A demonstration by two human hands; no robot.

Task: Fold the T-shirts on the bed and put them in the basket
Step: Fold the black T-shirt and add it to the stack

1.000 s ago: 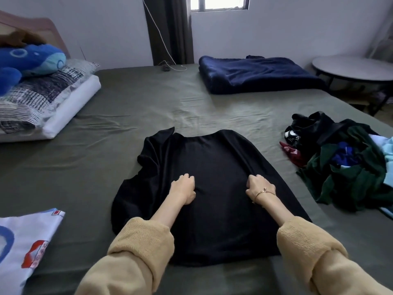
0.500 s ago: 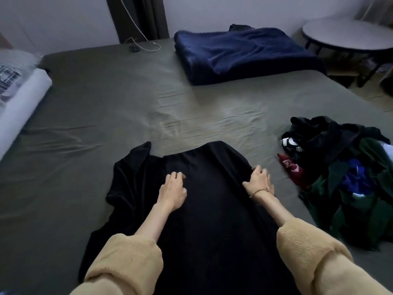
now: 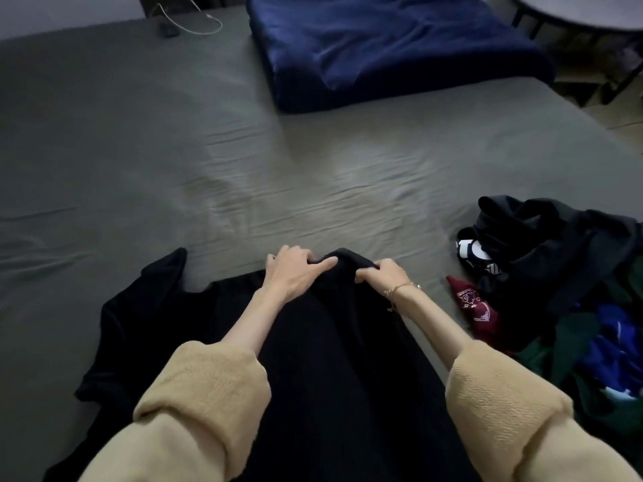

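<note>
A black T-shirt (image 3: 334, 349) lies spread on the olive-green bed sheet (image 3: 174, 151), running from the near edge toward the middle. At its far edge the cloth is bunched into a small raised fold. My left hand (image 3: 290, 273) pinches that fold from the left, thumb stretched over it. From the right, my right hand (image 3: 382, 276), with a thin bracelet at the wrist, grips the same fold. One sleeve of the shirt sticks out at the left. No basket is in view.
A heap of unfolded clothes (image 3: 563, 283), black, dark red, green and blue, lies at the right edge of the bed. A folded navy blanket (image 3: 389, 46) sits at the far side. A white cable (image 3: 195, 19) and a round table (image 3: 591, 12) are beyond.
Both hands slid up the shirt to its far edge, came closer together and took hold of the cloth, bunching it. The camera tilted down and moved forward.
</note>
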